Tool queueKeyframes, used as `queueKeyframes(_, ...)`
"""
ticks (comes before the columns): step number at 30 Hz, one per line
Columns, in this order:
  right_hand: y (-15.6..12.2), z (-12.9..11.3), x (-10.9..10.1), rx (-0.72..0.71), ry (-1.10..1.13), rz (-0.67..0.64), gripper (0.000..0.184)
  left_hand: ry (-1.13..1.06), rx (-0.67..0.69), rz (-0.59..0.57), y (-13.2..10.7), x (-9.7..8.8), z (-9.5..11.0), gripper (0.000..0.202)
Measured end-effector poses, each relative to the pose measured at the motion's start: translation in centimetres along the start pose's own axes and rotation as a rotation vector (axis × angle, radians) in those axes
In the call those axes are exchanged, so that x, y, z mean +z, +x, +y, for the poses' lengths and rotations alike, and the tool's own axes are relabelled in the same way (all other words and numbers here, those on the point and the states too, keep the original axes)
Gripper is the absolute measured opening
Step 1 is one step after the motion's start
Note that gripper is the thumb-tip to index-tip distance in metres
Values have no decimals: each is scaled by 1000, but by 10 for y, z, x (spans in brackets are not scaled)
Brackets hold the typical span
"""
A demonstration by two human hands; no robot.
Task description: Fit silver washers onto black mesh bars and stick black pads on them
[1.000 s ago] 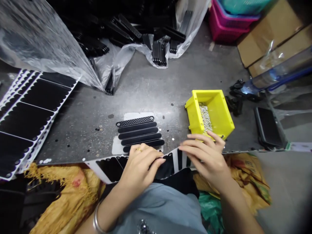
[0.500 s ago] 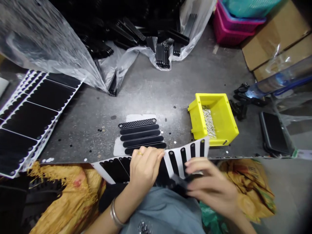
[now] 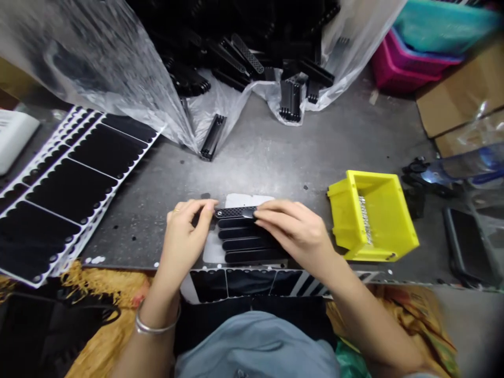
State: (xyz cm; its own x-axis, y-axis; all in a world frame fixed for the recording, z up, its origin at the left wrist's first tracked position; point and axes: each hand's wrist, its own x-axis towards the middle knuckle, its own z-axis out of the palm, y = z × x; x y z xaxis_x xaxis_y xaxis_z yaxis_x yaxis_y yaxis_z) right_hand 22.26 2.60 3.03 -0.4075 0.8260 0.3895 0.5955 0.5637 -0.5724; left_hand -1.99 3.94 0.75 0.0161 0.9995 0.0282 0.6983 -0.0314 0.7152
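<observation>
A black plastic bar (image 3: 232, 212) with a crosshatched top lies uppermost in a row of black strips. The thumb and forefinger of my left hand (image 3: 187, 231) close at the bar's left end. My right hand (image 3: 297, 231) pinches a glossy black sticker (image 3: 249, 213) over the bar's right part; most of the sticker is hidden by fingers. Below the bar lie several smooth black strips (image 3: 244, 244) on a white pad (image 3: 212, 249). Between my body and the table edge rests a white-backed sheet of black stickers (image 3: 250, 282).
A yellow bin (image 3: 394, 226) with small metal pieces (image 3: 365, 220) stands to the right, near a phone (image 3: 470, 244). Sticker sheets (image 3: 94, 157) are stacked at left. A clear plastic bag (image 3: 236, 102) of black bars spreads at the back. Pink baskets (image 3: 401, 65) sit back right.
Both hands have moved from the sticker sheet up to the crosshatched bar. My right hand has brought a black sticker over it. The sheet has dropped lower against my body.
</observation>
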Motion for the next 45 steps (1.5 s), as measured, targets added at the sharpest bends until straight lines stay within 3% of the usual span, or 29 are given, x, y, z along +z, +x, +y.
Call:
queueKeyframes(2, 18, 6, 17, -67, -24, -96, 21, -46, -41, -35, -1, -2, -5, 29)
queueKeyframes(6, 32, 12, 36, -92, -23, -181, 22, -95, -58, -53, 0, -1, -10, 28)
queueKeyframes(23, 33, 6, 46, -57, -41, -221, 21, -127, -41, -32, 2, 3, -12, 21)
queueKeyframes(27, 28, 8, 29, -15, 7, -213, 19, -71, -36, -3, 1, 5, -14, 16)
queueKeyframes(33, 10, 30, -9, 270, 176, -130, 13, -45, 19, 25, 1, 5, -16, 18)
queueKeyframes(38, 6, 39, -3, 273, 214, -52, 13, -62, 33, 32, 2, 5, -15, 19)
queueKeyframes(45, 6, 38, -2, 247, 275, -77, 14, -20, 33, 54, -1, 6, -18, 21)
